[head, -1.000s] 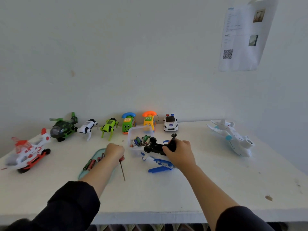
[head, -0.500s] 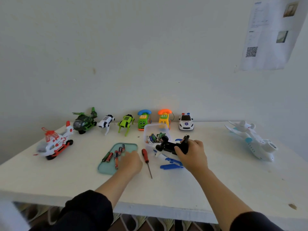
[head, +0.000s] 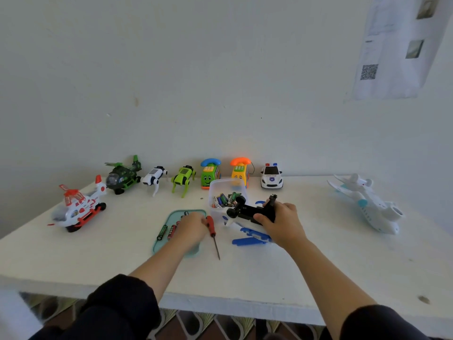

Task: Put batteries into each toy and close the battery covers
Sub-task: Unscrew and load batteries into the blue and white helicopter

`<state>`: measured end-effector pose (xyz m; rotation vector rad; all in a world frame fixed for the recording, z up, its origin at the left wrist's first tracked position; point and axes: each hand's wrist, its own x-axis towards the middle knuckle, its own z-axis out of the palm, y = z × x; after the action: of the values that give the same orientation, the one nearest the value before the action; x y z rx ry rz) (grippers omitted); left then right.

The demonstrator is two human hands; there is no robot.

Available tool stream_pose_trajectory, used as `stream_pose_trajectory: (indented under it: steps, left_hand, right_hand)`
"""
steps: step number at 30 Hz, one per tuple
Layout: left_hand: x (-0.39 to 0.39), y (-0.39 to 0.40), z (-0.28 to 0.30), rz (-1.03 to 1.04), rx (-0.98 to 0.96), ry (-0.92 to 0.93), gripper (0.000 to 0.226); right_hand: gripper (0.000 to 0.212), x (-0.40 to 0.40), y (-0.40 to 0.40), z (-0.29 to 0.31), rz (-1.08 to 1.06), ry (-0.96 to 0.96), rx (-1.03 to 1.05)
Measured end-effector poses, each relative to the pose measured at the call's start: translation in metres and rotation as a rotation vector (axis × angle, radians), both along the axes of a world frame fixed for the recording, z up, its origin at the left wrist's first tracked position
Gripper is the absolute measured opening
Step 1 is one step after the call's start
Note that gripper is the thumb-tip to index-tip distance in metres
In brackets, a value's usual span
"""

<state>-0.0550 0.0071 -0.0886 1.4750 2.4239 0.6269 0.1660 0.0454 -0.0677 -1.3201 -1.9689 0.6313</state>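
left hand (head: pixel 192 228): over teal tray (head: pixel 159 244), knuckles up, fingers curled down onto the batteries there; whether clamped on one, cannot tell
right hand (head: pixel 282 223): fingers clamped round black toy (head: pixel 247 211), held just above surface
black toy: wheels showing, tilted, left end near tub; battery cover not visible
tray batteries (head: pixel 168 231): few loose cells, green and red, lying in teal tray left of hand
tub (head: pixel 226 188): clear plastic, more batteries inside, just behind black toy
screwdriver (head: pixel 212 233): red handle, flat on surface between the hands, handle touching left hand, tip toward near edge
plane (head: pixel 250 235): white-blue, lying under right hand, partly hidden
back row, left to right: green helicopter (head: pixel 123 176), white dog (head: pixel 154 177), green dog (head: pixel 183 179), green phone (head: pixel 210 173), orange phone (head: pixel 240 169), police car (head: pixel 271 176)
red helicopter (head: pixel 78 208): far left, well apart from hands
white jet (head: pixel 367 202): far right, well apart from hands
surface (head: pixel 245 273): white, against wall
paper (head: pixel 397 47): on wall upper right, QR code
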Motion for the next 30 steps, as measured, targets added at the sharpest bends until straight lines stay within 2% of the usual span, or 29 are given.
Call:
stream_pose_trajectory:
  steps: [4, 10, 15, 24, 27, 29, 30]
  left_hand:
    - [-0.048, -0.004, 0.020, 0.173, 0.135, -0.013, 0.031]
    - [-0.067, 0.001, 0.021, 0.186, 0.038, 0.087, 0.033]
    - [-0.054, 0.008, 0.003, 0.145, -0.124, 0.183, 0.016]
    - [-0.047, 0.014, -0.009, 0.220, -0.094, 0.328, 0.010]
    - [-0.049, 0.014, -0.006, 0.263, 0.013, 0.189, 0.019]
    - [-0.047, 0.015, 0.002, 0.282, 0.199, -0.008, 0.032]
    - [-0.043, 0.017, 0.010, 0.268, 0.310, -0.106, 0.029]
  right_hand:
    - [0.037, 0.003, 0.001, 0.000, -0.007, 0.014, -0.012]
    - [0.038, 0.006, 0.003, 0.000, -0.011, 0.016, -0.014]
    - [0.039, 0.006, 0.001, 0.001, -0.010, -0.010, -0.009]
    - [0.039, 0.000, -0.002, 0.005, 0.035, -0.126, 0.036]
    - [0.039, 0.002, -0.001, 0.004, 0.035, -0.124, 0.028]
    - [0.039, 0.002, -0.001, 0.003, 0.036, -0.115, 0.025]
    - [0.039, 0.002, -0.001, 0.003, 0.038, -0.114, 0.026]
